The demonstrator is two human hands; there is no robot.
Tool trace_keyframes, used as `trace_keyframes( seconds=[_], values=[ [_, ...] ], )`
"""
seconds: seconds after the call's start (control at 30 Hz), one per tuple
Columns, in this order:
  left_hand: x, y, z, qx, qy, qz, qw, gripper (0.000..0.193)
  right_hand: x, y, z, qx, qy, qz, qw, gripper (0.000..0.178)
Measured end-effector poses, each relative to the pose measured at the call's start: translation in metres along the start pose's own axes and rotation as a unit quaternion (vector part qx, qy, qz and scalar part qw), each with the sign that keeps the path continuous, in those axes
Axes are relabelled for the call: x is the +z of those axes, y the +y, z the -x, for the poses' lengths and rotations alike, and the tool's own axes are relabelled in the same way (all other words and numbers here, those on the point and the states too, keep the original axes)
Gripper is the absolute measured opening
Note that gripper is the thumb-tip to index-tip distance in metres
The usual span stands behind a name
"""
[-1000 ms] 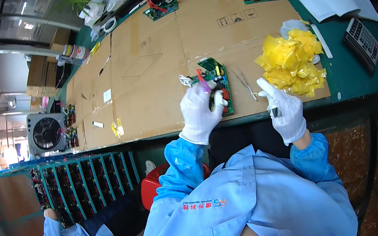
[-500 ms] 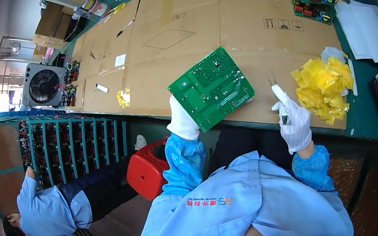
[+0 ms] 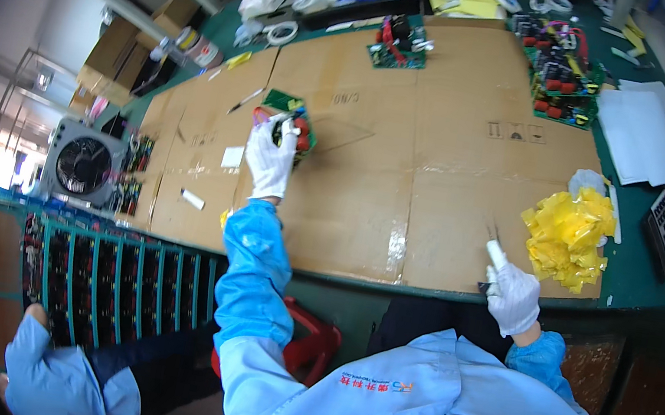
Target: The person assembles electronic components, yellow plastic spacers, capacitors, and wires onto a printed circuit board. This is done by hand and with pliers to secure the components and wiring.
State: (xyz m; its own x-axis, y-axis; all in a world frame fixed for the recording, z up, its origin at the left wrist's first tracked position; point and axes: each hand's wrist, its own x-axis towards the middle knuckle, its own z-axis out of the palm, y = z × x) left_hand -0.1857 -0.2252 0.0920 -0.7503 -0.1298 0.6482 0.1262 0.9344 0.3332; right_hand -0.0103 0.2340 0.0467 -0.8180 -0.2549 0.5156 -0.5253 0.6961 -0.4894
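Observation:
My gloved left hand (image 3: 268, 163) reaches forward over the cardboard, its fingers closed on a green circuit board (image 3: 302, 150). The board's component side faces up, with red and dark parts showing; the hand covers part of it. Near the table's front edge, my gloved right hand (image 3: 514, 301) is closed round tweezers (image 3: 494, 234), their thin tips pointing forward. To the right of those tips lies a heap of yellow tape pieces (image 3: 567, 236).
Cardboard (image 3: 347, 227) covers the green table. Stacked circuit boards (image 3: 561, 79) stand at the back right, near white sheets (image 3: 648, 137) and a calculator (image 3: 664, 232). Another board (image 3: 398, 47) lies at the back. A fan (image 3: 83, 164) is at left, with a person (image 3: 62, 378) below.
My left hand has moved forward and left with the board, which has turned from its solder side to its component side. My right hand still holds the tweezers. The view has shifted.

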Motion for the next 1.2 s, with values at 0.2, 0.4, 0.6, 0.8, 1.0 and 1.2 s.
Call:
trace_keyframes(
  seconds=[0.2, 0.4, 0.6, 0.8, 1.0, 1.2],
  values=[
    [0.023, -0.071, -0.036, -0.07, -0.174, -0.207, 0.96, 0.024, 0.001, 0.007, 0.003, -0.017, -0.027, 0.082, 0.996, 0.068],
    [0.066, 0.042, -0.033, 0.159, 0.141, -0.166, 0.963, 0.026, -0.001, 0.007, 0.0, 0.008, -0.036, 0.084, 0.996, 0.069],
    [0.123, 0.246, -0.072, 0.359, -0.019, 0.078, 0.93, 0.049, -0.002, 0.002, 0.002, -0.002, -0.039, 0.119, 0.992, 0.058],
    [0.24, 0.375, -0.105, 0.425, -0.067, 0.109, 0.896, 0.058, 0.021, 0.013, 0.014, 0.01, -0.009, 0.075, 0.997, 0.055],
    [0.298, 0.404, -0.127, 0.314, -0.194, 0.042, 0.928, 0.059, 0.021, 0.021, 0.014, -0.001, -0.005, 0.046, 0.999, 0.052],
    [0.322, 0.431, -0.126, 0.325, -0.222, -0.003, 0.919, 0.058, 0.02, 0.023, 0.018, -0.003, 0.007, 0.071, 0.997, 0.044]
  ],
)
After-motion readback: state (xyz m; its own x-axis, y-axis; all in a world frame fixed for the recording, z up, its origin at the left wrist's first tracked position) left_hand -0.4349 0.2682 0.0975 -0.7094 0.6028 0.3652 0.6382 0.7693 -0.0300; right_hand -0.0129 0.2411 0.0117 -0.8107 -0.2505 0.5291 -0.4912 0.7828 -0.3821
